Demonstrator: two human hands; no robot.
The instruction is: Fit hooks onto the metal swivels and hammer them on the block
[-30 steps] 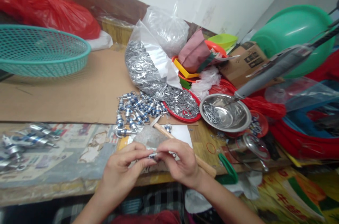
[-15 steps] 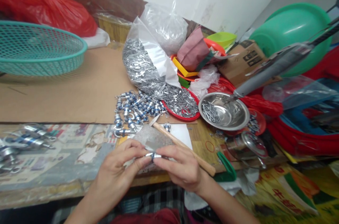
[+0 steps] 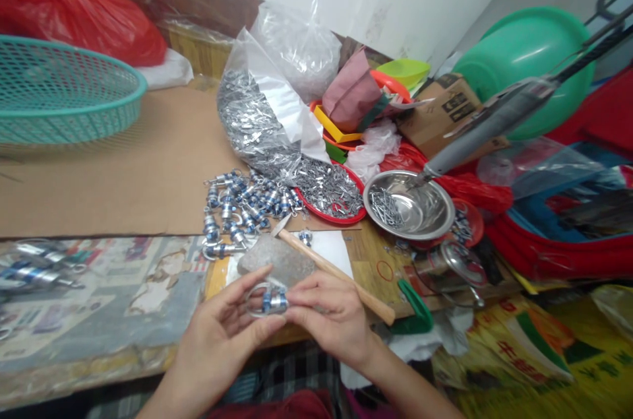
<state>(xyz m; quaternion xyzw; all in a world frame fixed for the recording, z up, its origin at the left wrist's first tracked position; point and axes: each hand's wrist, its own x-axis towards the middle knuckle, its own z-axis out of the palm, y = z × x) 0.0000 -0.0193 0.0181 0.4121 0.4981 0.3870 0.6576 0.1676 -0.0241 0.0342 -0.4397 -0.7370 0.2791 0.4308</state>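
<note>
The left hand and right hand pinch 1 small blue-banded metal swivel between their fingertips, just above the near table edge. A flat stone and wooden-handled hammer lie just beyond. Bare cardboard spreads to the left, well apart from the swivel pile.

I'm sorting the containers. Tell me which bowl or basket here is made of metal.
The shiny steel bowl, right of the red dish heaped with metal bits. It holds a few small pins; the mesh basket and green basin are plastic.
</note>
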